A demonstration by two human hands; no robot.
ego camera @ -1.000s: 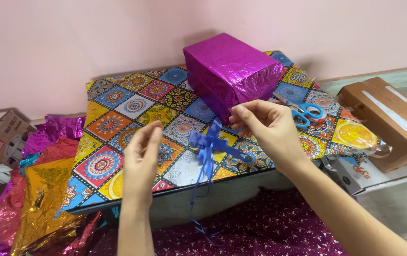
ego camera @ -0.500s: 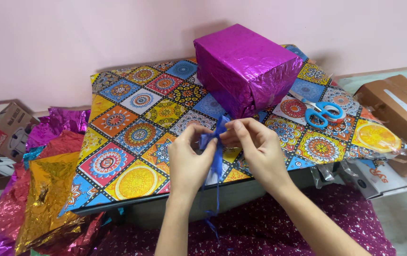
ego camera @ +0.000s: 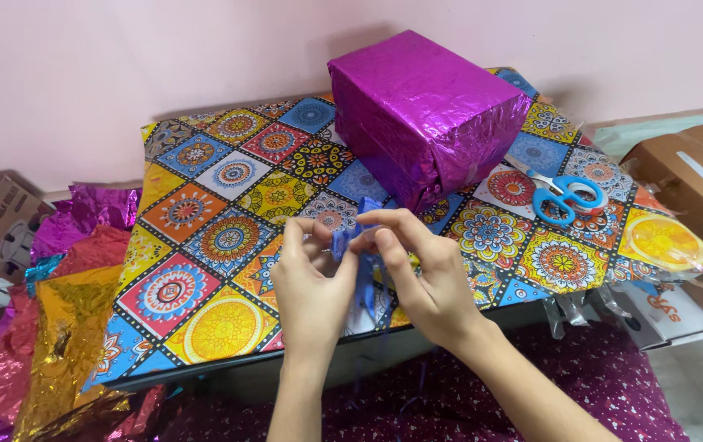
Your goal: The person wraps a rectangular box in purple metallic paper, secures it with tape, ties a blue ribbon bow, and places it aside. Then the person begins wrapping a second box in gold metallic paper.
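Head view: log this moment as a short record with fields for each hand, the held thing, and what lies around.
left hand: pinches the blue ribbon bow from the left
right hand: fingers curl over the bow from the right
ribbon tails: hang down between the hands, partly hidden
purple foil-wrapped box: sits on the patterned board, behind the hands
blue-handled scissors: lie on the board, right of the box
foil sheets: gold, red and purple, crumpled at left
cardboard box: right edge, off the board
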